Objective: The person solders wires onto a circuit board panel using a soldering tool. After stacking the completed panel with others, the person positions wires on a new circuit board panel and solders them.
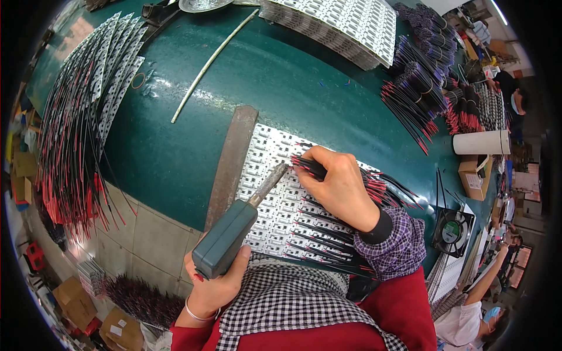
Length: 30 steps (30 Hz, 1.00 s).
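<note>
My left hand [218, 285] is wrapped round the dark green body of a soldering gun [225, 238]. Its metal tip points up and right, close to the wire ends at my right fingertips; whether it touches them I cannot tell. A bundle of thin black wires [312, 168] with red ends is pinched in my right hand [342, 187], just above a white circuit board panel [264, 213]. Rows of small dark parts cover this panel. Several black wires [322, 238] lie across its lower right part, running toward my right sleeve.
A brown metal bar [231, 164] lies along the panel's left edge. Wired panels [111, 70] hang over the table's left side. Stacked panels [336, 32] and wire bundles [424, 82] lie at the back. A small fan [452, 232] stands right; beyond it sits another person [468, 316].
</note>
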Each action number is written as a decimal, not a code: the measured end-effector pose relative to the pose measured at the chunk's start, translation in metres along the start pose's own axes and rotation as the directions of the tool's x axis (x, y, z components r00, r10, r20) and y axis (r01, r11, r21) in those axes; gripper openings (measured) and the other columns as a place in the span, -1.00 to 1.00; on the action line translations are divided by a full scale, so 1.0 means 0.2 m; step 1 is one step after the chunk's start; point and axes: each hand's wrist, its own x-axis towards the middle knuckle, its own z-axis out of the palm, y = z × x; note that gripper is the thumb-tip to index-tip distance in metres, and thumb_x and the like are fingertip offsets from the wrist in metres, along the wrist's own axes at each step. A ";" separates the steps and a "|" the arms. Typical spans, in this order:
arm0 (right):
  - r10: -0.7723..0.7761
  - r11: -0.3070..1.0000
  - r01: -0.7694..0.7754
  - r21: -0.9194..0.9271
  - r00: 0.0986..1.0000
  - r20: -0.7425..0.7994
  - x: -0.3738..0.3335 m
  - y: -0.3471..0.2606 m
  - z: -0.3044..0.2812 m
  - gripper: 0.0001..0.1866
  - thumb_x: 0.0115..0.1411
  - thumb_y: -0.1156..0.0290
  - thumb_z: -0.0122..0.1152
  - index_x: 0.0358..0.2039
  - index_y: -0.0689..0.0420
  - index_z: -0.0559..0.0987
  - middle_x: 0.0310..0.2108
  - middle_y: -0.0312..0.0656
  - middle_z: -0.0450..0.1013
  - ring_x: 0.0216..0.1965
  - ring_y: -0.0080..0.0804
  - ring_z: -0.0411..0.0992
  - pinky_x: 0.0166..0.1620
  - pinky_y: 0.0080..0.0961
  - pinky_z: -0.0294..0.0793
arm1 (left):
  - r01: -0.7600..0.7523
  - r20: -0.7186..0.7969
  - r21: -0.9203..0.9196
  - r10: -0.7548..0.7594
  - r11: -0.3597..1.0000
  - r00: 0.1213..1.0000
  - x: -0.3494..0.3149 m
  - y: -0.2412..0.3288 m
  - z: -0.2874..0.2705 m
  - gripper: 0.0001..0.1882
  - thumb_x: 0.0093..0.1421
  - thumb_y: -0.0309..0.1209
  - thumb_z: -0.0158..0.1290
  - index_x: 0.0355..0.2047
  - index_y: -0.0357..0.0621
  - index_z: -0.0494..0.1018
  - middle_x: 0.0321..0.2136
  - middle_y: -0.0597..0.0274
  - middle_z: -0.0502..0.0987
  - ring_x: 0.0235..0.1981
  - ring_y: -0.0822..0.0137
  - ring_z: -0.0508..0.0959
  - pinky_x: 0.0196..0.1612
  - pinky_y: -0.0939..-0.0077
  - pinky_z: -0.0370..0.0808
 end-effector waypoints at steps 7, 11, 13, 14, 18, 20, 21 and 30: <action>0.026 1.000 -0.026 -0.008 1.000 0.006 0.00 0.00 -0.01 -0.83 0.11 0.49 0.35 -0.35 0.34 0.60 -0.56 0.03 0.53 -0.60 -0.34 0.47 -0.46 -0.42 0.41 | 0.053 -0.010 0.038 -0.053 0.998 0.999 -0.02 0.03 -0.02 -0.82 0.06 -0.52 0.31 -0.32 -0.31 0.62 -0.54 0.19 0.62 -0.59 0.38 0.59 -0.50 0.52 0.49; 0.056 0.998 -0.056 0.004 0.998 0.023 0.01 0.00 -0.01 -0.84 0.08 0.44 0.32 -0.40 0.29 0.59 -0.54 0.07 0.54 -0.52 0.04 0.53 -0.40 -0.18 0.47 | 0.094 0.046 0.067 -0.097 0.993 0.994 -0.05 0.03 -0.06 -0.75 0.09 -0.52 0.33 -0.21 -0.30 0.60 -0.40 0.21 0.63 -0.43 0.41 0.60 -0.33 0.52 0.52; 0.049 0.999 -0.049 0.013 0.999 0.018 0.02 0.01 -0.01 -0.82 0.08 0.44 0.33 -0.42 0.31 0.58 -0.55 0.09 0.52 -0.54 0.05 0.51 -0.41 -0.18 0.44 | 0.152 0.093 0.073 -0.158 0.986 0.983 -0.07 0.02 -0.07 -0.69 0.12 -0.53 0.33 -0.11 -0.30 0.57 -0.26 0.23 0.64 -0.27 0.44 0.60 -0.16 0.52 0.54; 0.048 0.999 -0.049 0.013 0.999 0.018 0.02 0.00 -0.02 -0.82 0.08 0.44 0.33 -0.42 0.31 0.58 -0.55 0.09 0.52 -0.54 0.05 0.51 -0.41 -0.18 0.44 | 0.152 0.084 0.048 -0.155 0.987 0.984 -0.07 0.01 -0.06 -0.68 0.12 -0.54 0.33 -0.11 -0.31 0.57 -0.25 0.22 0.64 -0.26 0.44 0.60 -0.15 0.52 0.55; 0.089 0.995 -0.094 0.047 0.992 0.087 0.05 -0.01 -0.05 -0.79 0.09 0.43 0.35 -0.43 0.34 0.57 -0.56 0.12 0.50 -0.54 0.06 0.49 -0.42 -0.20 0.41 | 0.107 0.100 0.047 -0.111 0.993 0.989 -0.06 -0.01 -0.06 -0.67 0.12 -0.56 0.32 -0.10 -0.32 0.57 -0.23 0.21 0.64 -0.25 0.44 0.60 -0.14 0.53 0.55; 0.083 0.994 -0.089 0.069 0.992 0.094 0.05 -0.01 -0.05 -0.79 0.09 0.43 0.35 -0.44 0.35 0.57 -0.56 0.12 0.49 -0.54 0.06 0.49 -0.42 -0.21 0.40 | 0.052 0.044 0.010 -0.053 0.999 0.998 -0.04 -0.02 -0.02 -0.76 0.08 -0.56 0.32 -0.22 -0.32 0.58 -0.38 0.20 0.62 -0.42 0.44 0.59 -0.33 0.53 0.51; 0.083 0.994 -0.089 0.068 0.993 0.088 0.04 -0.01 -0.04 -0.79 0.09 0.43 0.35 -0.43 0.35 0.57 -0.56 0.12 0.50 -0.54 0.07 0.48 -0.42 -0.21 0.40 | -0.004 -0.014 -0.021 0.004 1.000 1.000 -0.03 -0.02 -0.01 -0.83 0.04 -0.55 0.31 -0.35 -0.32 0.59 -0.53 0.18 0.60 -0.59 0.43 0.57 -0.51 0.53 0.47; 0.065 0.997 -0.067 0.027 0.996 0.066 0.02 -0.01 -0.03 -0.77 0.10 0.41 0.36 -0.40 0.33 0.57 -0.54 0.13 0.50 -0.52 0.09 0.47 -0.40 -0.17 0.41 | 0.180 0.039 0.014 -0.181 0.984 0.983 -0.09 0.04 -0.07 -0.74 0.12 -0.55 0.33 -0.17 -0.31 0.59 -0.29 0.24 0.64 -0.29 0.46 0.58 -0.20 0.53 0.53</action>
